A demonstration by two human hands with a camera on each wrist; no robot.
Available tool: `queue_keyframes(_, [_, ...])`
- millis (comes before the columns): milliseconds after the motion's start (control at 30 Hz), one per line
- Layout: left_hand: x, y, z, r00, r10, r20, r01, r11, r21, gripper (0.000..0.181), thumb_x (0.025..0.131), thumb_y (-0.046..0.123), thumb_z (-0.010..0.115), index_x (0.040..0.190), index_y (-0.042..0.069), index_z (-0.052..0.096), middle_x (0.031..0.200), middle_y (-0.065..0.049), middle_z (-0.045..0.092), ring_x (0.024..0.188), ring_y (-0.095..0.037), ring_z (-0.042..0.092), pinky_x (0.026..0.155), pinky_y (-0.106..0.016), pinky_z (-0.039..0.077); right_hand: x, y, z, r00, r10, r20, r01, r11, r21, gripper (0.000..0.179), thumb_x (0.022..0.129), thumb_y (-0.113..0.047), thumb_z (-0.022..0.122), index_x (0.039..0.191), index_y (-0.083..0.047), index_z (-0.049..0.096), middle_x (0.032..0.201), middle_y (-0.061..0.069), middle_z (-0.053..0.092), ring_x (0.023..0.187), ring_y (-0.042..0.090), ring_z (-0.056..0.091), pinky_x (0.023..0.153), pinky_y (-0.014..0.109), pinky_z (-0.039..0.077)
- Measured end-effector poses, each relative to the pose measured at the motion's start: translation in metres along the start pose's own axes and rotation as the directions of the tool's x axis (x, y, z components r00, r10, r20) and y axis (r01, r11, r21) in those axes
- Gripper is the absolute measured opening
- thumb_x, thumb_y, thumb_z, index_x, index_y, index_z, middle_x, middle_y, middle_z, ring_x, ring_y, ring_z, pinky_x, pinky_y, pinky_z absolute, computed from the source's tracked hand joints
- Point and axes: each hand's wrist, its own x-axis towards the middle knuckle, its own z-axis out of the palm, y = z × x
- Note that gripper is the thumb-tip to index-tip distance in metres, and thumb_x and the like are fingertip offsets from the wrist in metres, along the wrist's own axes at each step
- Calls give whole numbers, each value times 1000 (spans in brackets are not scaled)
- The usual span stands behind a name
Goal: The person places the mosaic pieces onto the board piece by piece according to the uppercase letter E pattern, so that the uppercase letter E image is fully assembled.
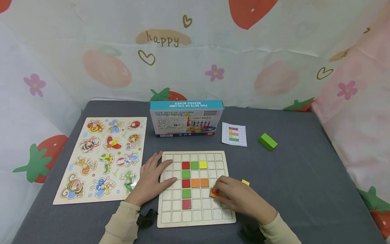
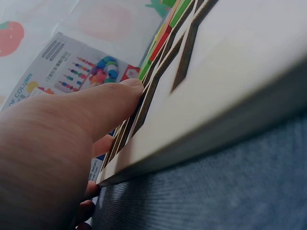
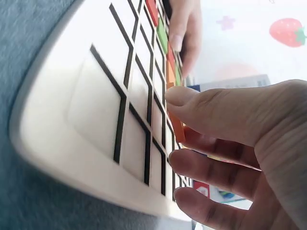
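Note:
A pale wooden grid board (image 1: 176, 217) lies on the table. Its third column carries a run of red and green square tiles, with a red tile (image 1: 186, 165) at the top. Rightward from that column sit a green and a yellow tile (image 1: 202, 164) in the top run, and two orange tiles (image 1: 204, 182) lower down. My left hand (image 1: 149, 181) rests on the board's left edge, thumb extended over the cells. Between thumb and finger, my right hand (image 1: 236, 195) pinches an orange tile (image 3: 176, 124) at the right part of the board; its lower edge is hard to see.
Beyond my right hand is a yellow piece (image 1: 245, 182), partly hidden. Behind the board stand a cardboard box (image 1: 186, 118), a printed pattern card (image 1: 234, 134) and a green block (image 1: 268, 141). An insect picture board (image 1: 100, 169) lies at left.

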Motion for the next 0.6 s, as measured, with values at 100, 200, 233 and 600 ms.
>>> queue_keyframes(100, [0, 1, 0, 1000, -3, 3, 3, 1000, 3, 68, 84, 53, 66, 141, 21, 48, 159, -12, 18, 147, -34, 8, 111, -60, 11, 2, -3, 2, 1000, -21, -4, 21, 1000, 5, 15, 86, -18, 72, 100, -17, 65, 99, -9, 60, 86, 4, 57, 77, 20, 52])
queue_keyframes(200, [1, 1, 0, 1000, -7, 7, 7, 1000, 7, 68, 84, 52, 66, 141, 21, 48, 159, -13, 18, 146, -35, 8, 111, -60, 11, 4, -6, 4, 1000, -31, 2, 31, 999, 14, 15, 87, -20, 71, 101, -18, 65, 100, -9, 59, 86, 3, 56, 77, 20, 51])
queue_keyframes(233, [1, 2, 0, 1000, -8, 8, 8, 1000, 7, 68, 84, 52, 66, 141, 21, 48, 159, -13, 18, 146, -35, 8, 111, -61, 11, 4, -7, 5, 999, -34, 4, 34, 999, 13, 15, 87, -20, 71, 101, -18, 65, 101, -9, 59, 86, 3, 56, 77, 20, 51])
queue_keyframes(600, [1, 2, 0, 1000, -13, 9, 13, 1000, 11, 68, 84, 52, 66, 141, 22, 48, 159, -12, 18, 146, -35, 8, 111, -60, 12, 14, -18, 13, 998, -20, 61, 20, 1000, 0, 22, 91, -27, 67, 111, -18, 62, 107, -9, 61, 91, 3, 57, 81, 21, 51])
